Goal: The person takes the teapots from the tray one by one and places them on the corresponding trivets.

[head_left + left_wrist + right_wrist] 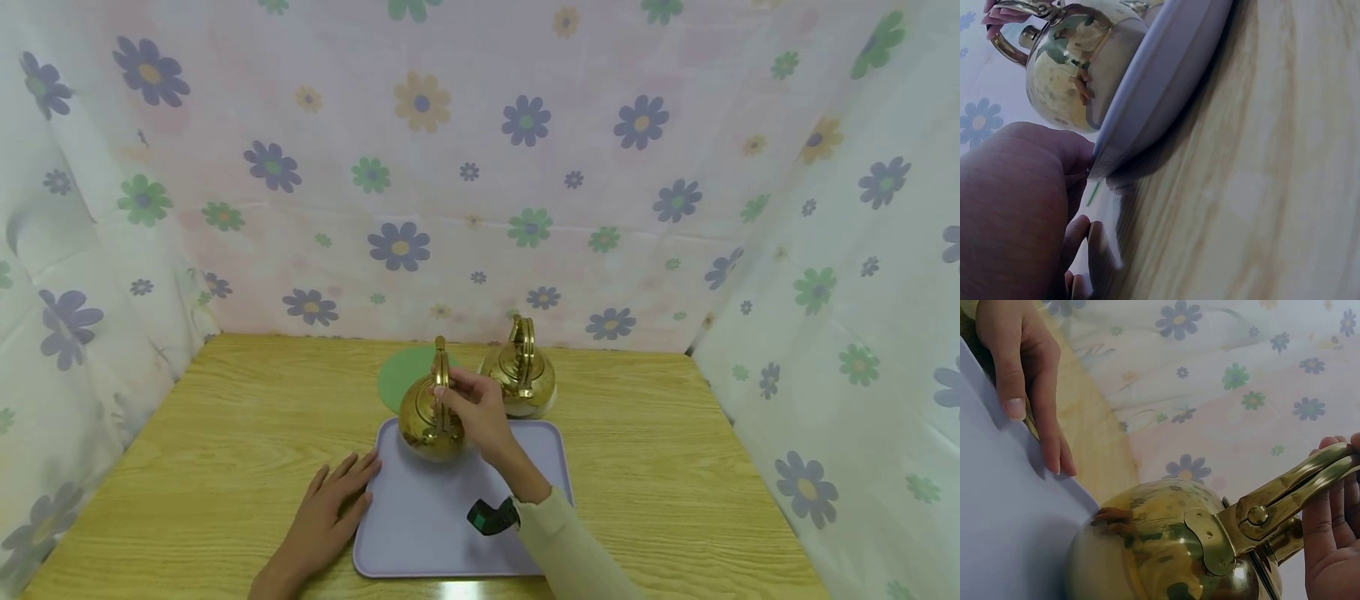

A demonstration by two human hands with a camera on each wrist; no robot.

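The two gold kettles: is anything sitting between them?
Only the right hand, gripping the near kettle by its handle; the far kettle stands just behind it, in the head view.

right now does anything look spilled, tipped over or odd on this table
Nothing stands out. The right hand holds one brass kettle upright by its handle on the lilac tray, the left hand rests at the tray's edge, and the second kettle stands upright behind.

It looked like a makeshift recording booth rather than a lived-in room: a flower-printed curtain (465,167) closed in a wood-grain desk (225,417) on three sides.
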